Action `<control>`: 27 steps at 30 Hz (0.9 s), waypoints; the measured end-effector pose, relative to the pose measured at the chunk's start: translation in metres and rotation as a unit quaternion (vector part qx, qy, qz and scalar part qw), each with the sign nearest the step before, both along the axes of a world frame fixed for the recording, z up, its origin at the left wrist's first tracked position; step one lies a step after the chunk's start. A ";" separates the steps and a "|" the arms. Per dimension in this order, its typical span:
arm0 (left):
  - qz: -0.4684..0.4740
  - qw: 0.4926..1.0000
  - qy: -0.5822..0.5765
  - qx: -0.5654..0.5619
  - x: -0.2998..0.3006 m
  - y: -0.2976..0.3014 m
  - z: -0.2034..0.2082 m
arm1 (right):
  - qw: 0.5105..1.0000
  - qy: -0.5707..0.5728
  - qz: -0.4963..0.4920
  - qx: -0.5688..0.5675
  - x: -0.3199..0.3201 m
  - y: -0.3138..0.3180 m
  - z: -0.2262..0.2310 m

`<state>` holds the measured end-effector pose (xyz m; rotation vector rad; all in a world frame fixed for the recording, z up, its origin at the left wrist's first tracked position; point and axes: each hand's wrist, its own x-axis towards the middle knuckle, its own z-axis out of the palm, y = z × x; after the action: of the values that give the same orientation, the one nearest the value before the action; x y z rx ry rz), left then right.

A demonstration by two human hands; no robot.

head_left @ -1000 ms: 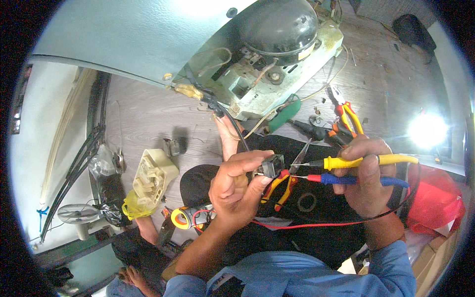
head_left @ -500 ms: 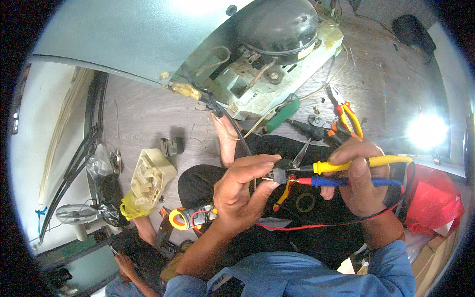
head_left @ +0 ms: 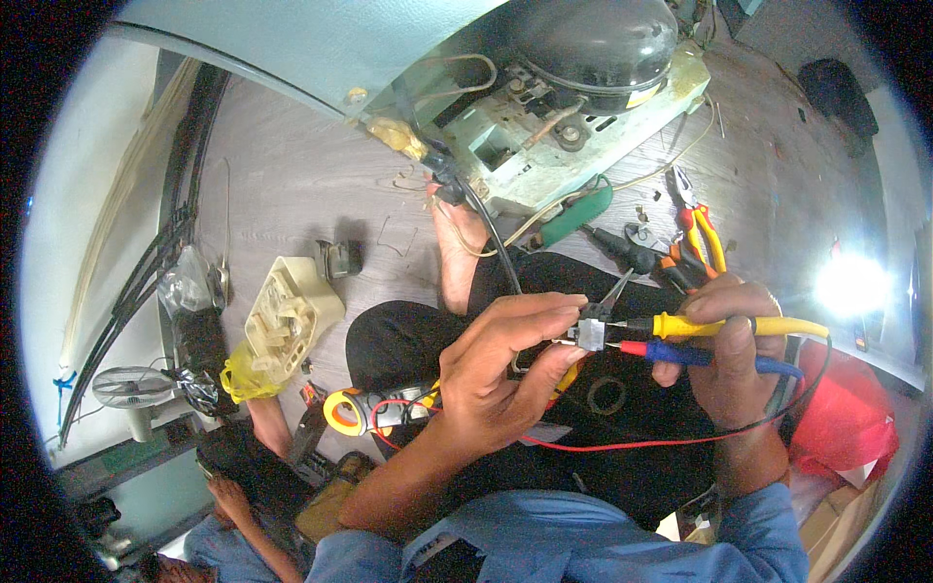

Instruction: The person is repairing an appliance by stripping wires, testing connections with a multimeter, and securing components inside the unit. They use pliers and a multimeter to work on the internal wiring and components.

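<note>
My left hand [head_left: 496, 364] pinches a small grey and black electrical part [head_left: 591, 335] between thumb and fingertips, above my lap. My right hand [head_left: 734, 364] grips two test probes side by side: a yellow one [head_left: 680, 326] with a black front end, and a blue one [head_left: 685, 356] with a red front end. Their metal tips point at the part's right side, at or very near it; contact is too small to tell. A red lead [head_left: 622, 446] crosses below my hands toward a grey device with an orange-yellow ring [head_left: 345, 412] by my left forearm.
A black compressor [head_left: 603, 49] sits on a pale green base [head_left: 544, 175] ahead. Pliers [head_left: 702, 233], a green-handled tool [head_left: 577, 216] and a bright lamp [head_left: 851, 286] are to the right. Left are a cream plastic housing [head_left: 292, 321] and another person's hand [head_left: 230, 497].
The view has shifted, and both hands with the part and probes appear farther right. The red probe end now sits closer to the part, with less bare metal showing.
</note>
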<state>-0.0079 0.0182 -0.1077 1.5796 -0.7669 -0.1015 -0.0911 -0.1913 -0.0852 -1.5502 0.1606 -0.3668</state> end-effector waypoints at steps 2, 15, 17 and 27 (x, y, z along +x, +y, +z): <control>-0.027 0.999 0.025 0.005 -0.002 0.005 -0.001 | 0.999 -0.013 -0.025 -0.017 0.000 -0.005 -0.009; 0.010 1.000 0.017 -0.008 0.002 0.001 0.000 | 0.989 0.067 -0.023 0.133 -0.005 -0.004 0.005; 0.006 1.000 0.012 -0.001 0.002 0.000 0.001 | 0.995 0.051 -0.019 0.080 -0.008 -0.007 -0.004; 0.008 1.000 -0.018 0.020 0.003 -0.005 0.006 | 0.999 0.002 0.008 0.038 -0.004 -0.001 -0.002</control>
<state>-0.0052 0.0129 -0.1016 1.6287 -0.7849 -0.0777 -0.0952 -0.1926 -0.0877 -1.4773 0.1637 -0.3402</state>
